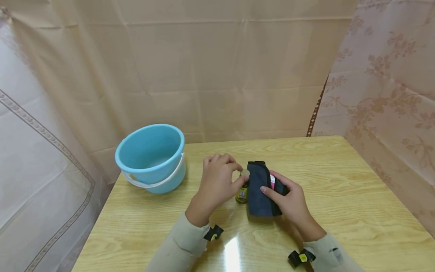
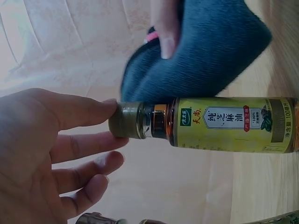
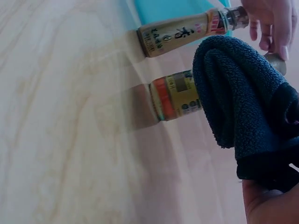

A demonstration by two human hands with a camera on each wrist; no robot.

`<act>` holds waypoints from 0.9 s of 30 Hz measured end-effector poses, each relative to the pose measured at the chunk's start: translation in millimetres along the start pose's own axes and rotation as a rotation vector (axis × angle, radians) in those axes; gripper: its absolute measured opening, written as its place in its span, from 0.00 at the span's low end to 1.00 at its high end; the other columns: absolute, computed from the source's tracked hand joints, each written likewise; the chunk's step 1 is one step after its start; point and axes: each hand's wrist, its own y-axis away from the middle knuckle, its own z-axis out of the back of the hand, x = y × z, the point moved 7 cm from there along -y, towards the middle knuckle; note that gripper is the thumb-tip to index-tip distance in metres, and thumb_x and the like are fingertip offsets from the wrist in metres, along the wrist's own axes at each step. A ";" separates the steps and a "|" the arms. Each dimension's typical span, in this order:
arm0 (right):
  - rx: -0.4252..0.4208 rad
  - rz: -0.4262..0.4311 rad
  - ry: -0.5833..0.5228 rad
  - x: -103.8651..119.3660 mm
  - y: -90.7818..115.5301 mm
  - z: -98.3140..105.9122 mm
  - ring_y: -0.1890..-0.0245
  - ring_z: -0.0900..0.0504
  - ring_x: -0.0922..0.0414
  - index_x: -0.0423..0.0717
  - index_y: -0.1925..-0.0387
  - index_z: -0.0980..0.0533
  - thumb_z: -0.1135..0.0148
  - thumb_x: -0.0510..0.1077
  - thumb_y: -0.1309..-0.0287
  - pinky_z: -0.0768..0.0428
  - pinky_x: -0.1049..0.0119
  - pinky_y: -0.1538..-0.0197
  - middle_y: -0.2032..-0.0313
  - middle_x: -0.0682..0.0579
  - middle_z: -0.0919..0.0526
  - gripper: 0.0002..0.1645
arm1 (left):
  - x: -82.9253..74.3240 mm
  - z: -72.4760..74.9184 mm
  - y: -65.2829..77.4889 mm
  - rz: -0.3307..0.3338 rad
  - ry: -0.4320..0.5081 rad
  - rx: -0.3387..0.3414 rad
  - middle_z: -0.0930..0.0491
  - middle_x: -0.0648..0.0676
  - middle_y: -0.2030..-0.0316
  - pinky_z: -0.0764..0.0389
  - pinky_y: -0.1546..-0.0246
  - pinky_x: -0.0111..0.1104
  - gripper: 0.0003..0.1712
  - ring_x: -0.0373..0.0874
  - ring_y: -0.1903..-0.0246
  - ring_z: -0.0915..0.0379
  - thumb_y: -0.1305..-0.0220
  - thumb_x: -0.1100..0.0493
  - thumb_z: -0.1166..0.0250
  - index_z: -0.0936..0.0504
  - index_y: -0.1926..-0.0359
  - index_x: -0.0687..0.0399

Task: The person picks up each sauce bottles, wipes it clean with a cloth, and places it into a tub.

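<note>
While my left hand (image 1: 217, 181) pinches the olive-coloured cap (image 2: 127, 120) of a small bottle (image 1: 241, 195) between thumb and index finger, 2 more fingers show below the cap in the left wrist view, bent and apart from it. The bottle stands upright on the wooden table (image 1: 346, 204), just right of centre in the head view, its yellow label marked 100 and printed with Chinese characters. My right hand (image 1: 293, 198) grips a folded dark blue cloth (image 1: 259, 192), my thumb lying across its near side. I have it close against the bottle's right side in the head view; whether the 2 touch, I cannot tell. A bit of pink and white (image 1: 272, 181) peeks out at the cloth's edge by my fingers. At the upper middle of the right wrist view I see a 2nd bottle (image 3: 180, 36), near the 1st. Left of centre in the head view sits a light blue bucket (image 1: 175, 184), its white handle (image 1: 159, 184) hanging down the near side
</note>
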 end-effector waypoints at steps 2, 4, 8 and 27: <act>-0.018 0.013 -0.009 3.5 2.1 2.7 0.43 0.18 0.60 0.65 0.32 0.23 0.24 0.58 0.41 0.16 0.69 0.51 0.34 0.53 0.22 0.36 | -0.6 -1.2 0.2 -0.011 0.015 0.004 0.19 0.42 0.53 0.34 0.41 0.50 0.16 0.44 0.51 0.29 0.34 0.37 0.31 0.08 0.56 0.37; -0.037 0.032 -0.028 7.5 4.2 5.5 0.44 0.18 0.62 0.63 0.31 0.24 0.24 0.55 0.40 0.15 0.70 0.51 0.34 0.50 0.21 0.36 | -1.6 -1.5 0.3 -0.021 0.031 0.013 0.19 0.42 0.53 0.34 0.41 0.50 0.15 0.44 0.51 0.29 0.34 0.38 0.31 0.08 0.54 0.36; -0.050 0.057 -0.059 11.2 6.0 8.1 0.46 0.16 0.64 0.59 0.31 0.24 0.24 0.51 0.40 0.15 0.69 0.52 0.35 0.47 0.21 0.36 | -3.9 -1.6 -0.1 -0.036 0.048 0.025 0.19 0.41 0.52 0.34 0.41 0.51 0.15 0.44 0.50 0.30 0.32 0.39 0.32 0.09 0.51 0.34; 0.114 -0.030 0.279 -23.1 -7.7 -4.6 0.35 0.21 0.46 0.60 0.34 0.21 0.23 0.62 0.44 0.18 0.53 0.44 0.34 0.47 0.20 0.37 | -0.4 -4.1 0.4 -0.021 0.051 0.058 0.19 0.41 0.51 0.36 0.39 0.51 0.16 0.43 0.50 0.31 0.31 0.39 0.33 0.10 0.48 0.34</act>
